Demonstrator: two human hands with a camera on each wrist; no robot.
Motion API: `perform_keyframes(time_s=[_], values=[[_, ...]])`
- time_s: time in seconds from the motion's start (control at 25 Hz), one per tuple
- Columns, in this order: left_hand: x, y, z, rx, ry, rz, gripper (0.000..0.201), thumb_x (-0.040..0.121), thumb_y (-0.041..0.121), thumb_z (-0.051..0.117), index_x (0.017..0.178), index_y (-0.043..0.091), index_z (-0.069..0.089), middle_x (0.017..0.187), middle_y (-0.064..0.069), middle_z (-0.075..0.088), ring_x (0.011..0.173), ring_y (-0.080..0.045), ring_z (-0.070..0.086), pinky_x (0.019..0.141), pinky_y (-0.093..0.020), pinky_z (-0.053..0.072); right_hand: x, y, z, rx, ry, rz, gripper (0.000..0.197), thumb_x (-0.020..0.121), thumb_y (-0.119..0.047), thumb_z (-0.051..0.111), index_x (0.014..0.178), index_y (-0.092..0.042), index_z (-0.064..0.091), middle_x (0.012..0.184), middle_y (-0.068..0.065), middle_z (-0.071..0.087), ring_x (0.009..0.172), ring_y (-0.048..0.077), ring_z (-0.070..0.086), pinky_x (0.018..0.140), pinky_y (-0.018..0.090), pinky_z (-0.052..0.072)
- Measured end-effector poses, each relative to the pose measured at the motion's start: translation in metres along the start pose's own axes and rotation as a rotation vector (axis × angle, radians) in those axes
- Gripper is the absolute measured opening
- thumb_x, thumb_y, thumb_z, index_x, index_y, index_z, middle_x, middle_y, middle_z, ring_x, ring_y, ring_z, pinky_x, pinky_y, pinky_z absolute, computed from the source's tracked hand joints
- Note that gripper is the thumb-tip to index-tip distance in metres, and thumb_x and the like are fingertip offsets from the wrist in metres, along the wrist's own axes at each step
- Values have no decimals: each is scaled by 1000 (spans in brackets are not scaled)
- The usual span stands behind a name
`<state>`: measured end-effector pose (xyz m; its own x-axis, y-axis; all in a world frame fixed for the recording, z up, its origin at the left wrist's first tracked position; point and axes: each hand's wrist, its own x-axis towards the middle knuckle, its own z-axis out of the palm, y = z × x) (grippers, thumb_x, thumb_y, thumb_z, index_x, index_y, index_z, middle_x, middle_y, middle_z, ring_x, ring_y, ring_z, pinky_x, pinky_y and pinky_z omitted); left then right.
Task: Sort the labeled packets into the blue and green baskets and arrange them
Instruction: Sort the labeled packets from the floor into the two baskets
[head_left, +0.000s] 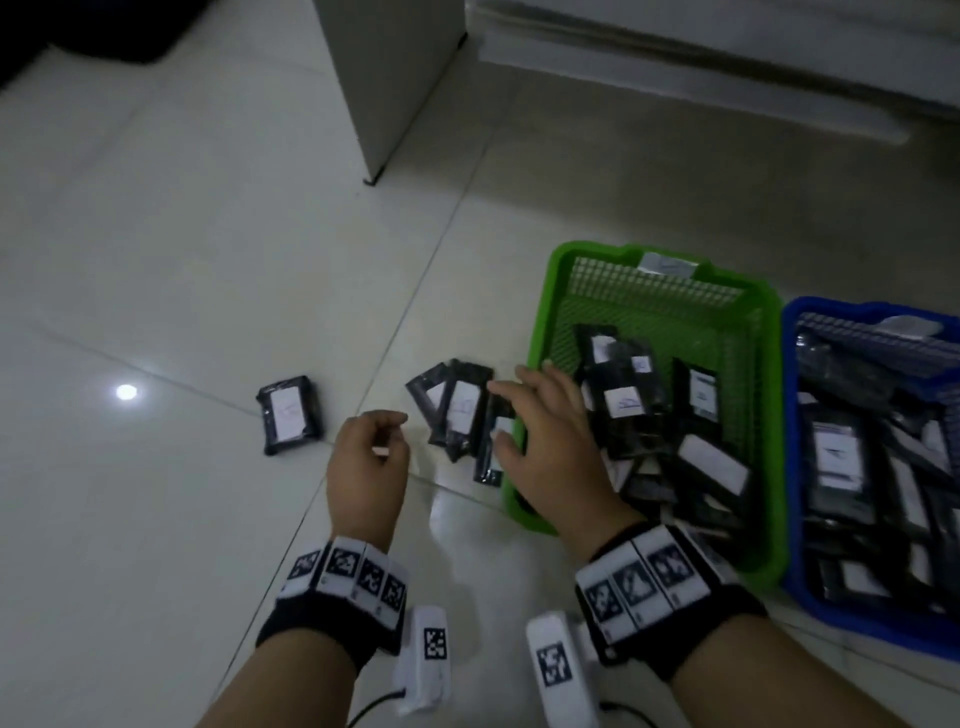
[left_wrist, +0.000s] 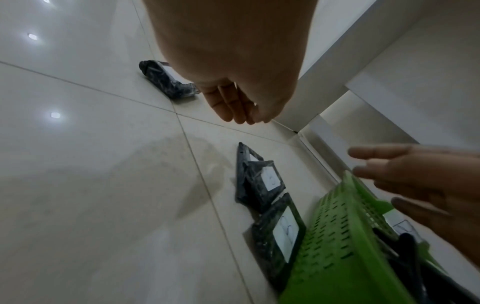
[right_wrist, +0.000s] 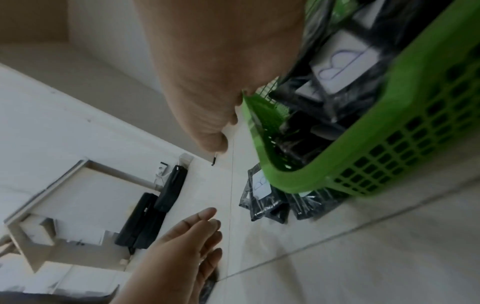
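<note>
Black packets with white labels fill the green basket (head_left: 540, 332) and the blue basket (head_left: 792, 467) to its right. Three more packets (head_left: 460, 408) lie overlapped on the floor against the green basket's left side, also seen in the left wrist view (left_wrist: 262, 181). A single packet (head_left: 288, 414) lies further left. My right hand (head_left: 501, 415) hovers with spread fingers over the green rim and the nearest floor packet, holding nothing. My left hand (head_left: 387, 431) hangs just left of those packets, fingers loosely curled and empty (left_wrist: 239, 111).
The floor is pale glossy tile. A white cabinet corner (head_left: 384, 78) stands behind, with a white ledge (head_left: 727, 62) at the back right. In the right wrist view, dark flat objects (right_wrist: 155, 216) lie by white furniture to the left.
</note>
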<state>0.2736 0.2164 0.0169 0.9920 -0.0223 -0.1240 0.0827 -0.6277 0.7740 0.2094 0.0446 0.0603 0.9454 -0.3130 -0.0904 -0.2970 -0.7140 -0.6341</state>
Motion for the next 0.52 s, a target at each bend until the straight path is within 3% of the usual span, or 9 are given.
perform_keyframes(time_s=[0.16, 0.24, 0.44, 0.52], values=[[19, -9, 33, -2, -155, -143, 37, 75, 27, 74, 107, 18, 57, 100, -1, 58, 88, -15, 58, 74, -25, 44, 37, 0, 22, -274, -182, 1, 59, 86, -17, 61, 141, -20, 41, 152, 5, 31, 146, 21, 8, 121, 35, 13], [24, -4, 45, -4, -228, -191, 43, 71, 25, 78, 105, 16, 52, 97, -4, 60, 85, -17, 59, 70, -26, 44, 40, 3, 22, -376, -217, 6, 64, 85, -15, 61, 143, -19, 35, 154, 3, 27, 147, 19, 3, 121, 34, 10], [15, -8, 28, -90, -247, -305, 28, 77, 26, 72, 101, 16, 63, 84, 3, 65, 81, -14, 61, 73, -22, 43, 38, 1, 21, -531, -286, -16, 65, 87, -19, 59, 144, -12, 30, 152, 7, 29, 147, 24, 4, 121, 36, -4], [7, -22, 17, -272, -193, -402, 21, 78, 25, 70, 97, 16, 68, 85, 1, 71, 82, -18, 68, 82, -33, 54, 44, -5, 24, -646, -320, -26, 63, 86, -20, 58, 143, -9, 31, 146, 12, 39, 145, 28, 14, 117, 40, -12]])
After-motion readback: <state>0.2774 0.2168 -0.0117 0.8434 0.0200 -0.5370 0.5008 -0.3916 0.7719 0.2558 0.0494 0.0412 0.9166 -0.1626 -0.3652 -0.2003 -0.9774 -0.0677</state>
